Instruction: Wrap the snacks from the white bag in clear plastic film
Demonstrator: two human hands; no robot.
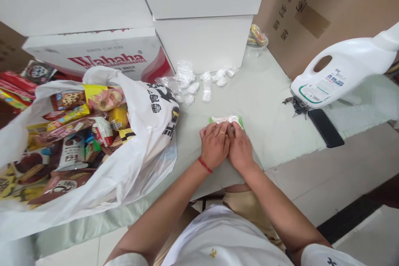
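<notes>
A small clear plastic packet with green edges [225, 119] lies flat on the covered table in front of me. My left hand [215, 144], with a ring and a red string at the wrist, rests on its near left part with fingers bent over it. Pressed close beside it, my right hand [241, 149] has its fingers curled on the packet's near right part. Both hands touch, and their fingertips and most of the packet are hidden. Beyond them sit several small clear-wrapped pieces [206, 87], some in a loose cluster [187, 77].
At left stands a white plastic bag [143, 149] full of wrapped snacks [75, 122]. Behind are a Wahaha carton [124, 50] and white boxes [202, 43]. To the right are a white detergent bottle [349, 62], keys [297, 106], a black phone [326, 128] and a brown carton [358, 16].
</notes>
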